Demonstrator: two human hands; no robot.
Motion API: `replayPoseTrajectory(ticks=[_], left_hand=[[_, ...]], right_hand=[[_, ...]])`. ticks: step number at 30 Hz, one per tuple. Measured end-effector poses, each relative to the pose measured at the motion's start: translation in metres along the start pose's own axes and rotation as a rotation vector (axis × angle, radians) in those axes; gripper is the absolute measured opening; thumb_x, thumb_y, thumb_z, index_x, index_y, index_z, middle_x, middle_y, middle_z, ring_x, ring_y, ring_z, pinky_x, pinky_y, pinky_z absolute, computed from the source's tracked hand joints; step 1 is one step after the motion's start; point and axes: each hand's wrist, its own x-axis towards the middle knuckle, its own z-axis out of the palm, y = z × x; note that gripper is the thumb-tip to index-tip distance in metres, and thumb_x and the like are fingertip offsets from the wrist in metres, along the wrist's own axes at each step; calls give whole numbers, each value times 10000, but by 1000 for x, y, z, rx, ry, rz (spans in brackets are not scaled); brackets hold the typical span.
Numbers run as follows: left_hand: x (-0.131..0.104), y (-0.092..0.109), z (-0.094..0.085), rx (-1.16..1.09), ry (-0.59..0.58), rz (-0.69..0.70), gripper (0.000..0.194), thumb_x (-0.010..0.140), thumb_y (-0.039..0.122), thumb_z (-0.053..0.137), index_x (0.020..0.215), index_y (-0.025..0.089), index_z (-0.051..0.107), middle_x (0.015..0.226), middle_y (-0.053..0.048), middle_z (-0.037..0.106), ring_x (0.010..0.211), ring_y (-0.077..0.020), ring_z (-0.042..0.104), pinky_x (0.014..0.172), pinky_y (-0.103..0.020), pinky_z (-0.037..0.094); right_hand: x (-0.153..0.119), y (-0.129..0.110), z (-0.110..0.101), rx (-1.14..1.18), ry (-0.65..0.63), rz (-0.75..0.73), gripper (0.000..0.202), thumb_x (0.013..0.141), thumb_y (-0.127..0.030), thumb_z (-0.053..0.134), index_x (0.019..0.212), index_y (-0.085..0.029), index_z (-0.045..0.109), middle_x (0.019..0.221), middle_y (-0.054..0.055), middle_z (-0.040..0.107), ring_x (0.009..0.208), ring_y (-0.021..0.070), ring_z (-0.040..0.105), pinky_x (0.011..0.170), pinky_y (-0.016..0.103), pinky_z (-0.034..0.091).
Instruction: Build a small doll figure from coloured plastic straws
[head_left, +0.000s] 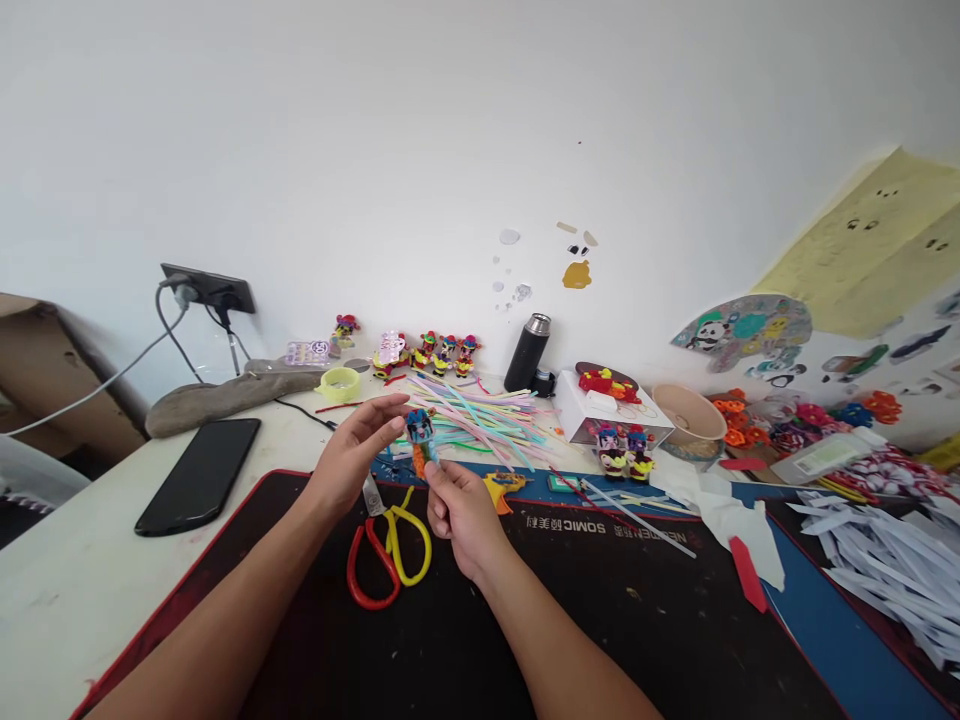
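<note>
- Right hand (459,512): over the dark mat's (525,640) middle, fingers curled shut around the lower stem of a small pipe-cleaner figurine (421,436), held upright.
- Left hand (352,452): half open, fingertips touching the figurine's head from the left.
- Red-and-yellow scissors (386,555): flat on the mat, below both hands.
- Black phone (199,475): near the desk's left edge.
- Pastel pipe cleaners (487,415): piled behind the hands.
- Finished figurines (442,352), black flask (526,352): along the desk's far edge.

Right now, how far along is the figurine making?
Done: finished figurines stand along the wall and two by the white box. In hand: right hand holds a small figurine by its base, left hand fingertips at its head. Left: a loose pile of pastel pipe cleaners unused; scissors idle on the mat.
</note>
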Motion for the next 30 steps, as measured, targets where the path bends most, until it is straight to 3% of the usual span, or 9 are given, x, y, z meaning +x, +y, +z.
replayPoseTrajectory(ticks=[12,18,30], left_hand=[[-2,1,5,82,-23,5,491,747,557,869,1103,237,761,1128,-93,774,1044,-301,684,899,-409,544],[-2,-3,2,86,-40,18,445,792,523,850,1114,232,752,1105,-85,764,1008,-273,676,870,-382,535],[-2,-16,0,176,-107,91,408,846,449,828,1176,261,680,1223,-68,704,1003,-241,666,878,-363,522]], right_hand=[[0,0,0,-29,-9,-1,519,732,-619,874,775,-210,559,491,-110,413,383,49,287,397,224,112],[-1,1,0,-34,-4,-10,530,739,-624,868,750,-212,535,491,-108,414,382,47,288,395,224,116],[2,2,-2,-20,25,-42,506,750,-611,855,740,-214,543,478,-110,397,375,53,291,387,226,129]])
